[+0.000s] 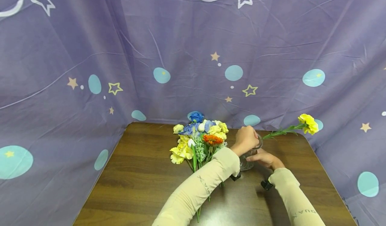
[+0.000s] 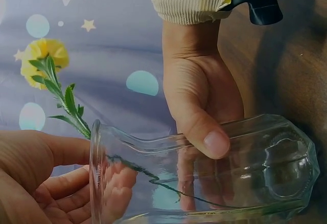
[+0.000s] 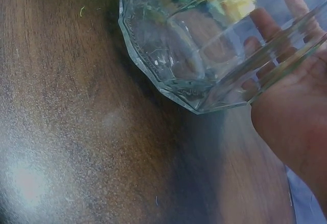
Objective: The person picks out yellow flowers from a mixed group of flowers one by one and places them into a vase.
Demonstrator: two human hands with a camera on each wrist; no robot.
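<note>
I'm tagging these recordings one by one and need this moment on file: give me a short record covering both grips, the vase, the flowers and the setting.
Left grip: at the mouth of the vase; whether it pinches anything is unclear
Right grip: holds the vase by its side
Vase: clear glass, faceted
Flower: yellow; stem inside the vase, bloom outside
Bunch: on the table, left of the vase in the head view; yellow, blue, white and orange blooms
Table: brown, wood-grained
Backdrop: purple cloth with stars

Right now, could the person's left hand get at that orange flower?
Probably yes: the left hand is at the mouth of the glass vase, near the orange flower, and nothing appears to cover that bloom.
</note>
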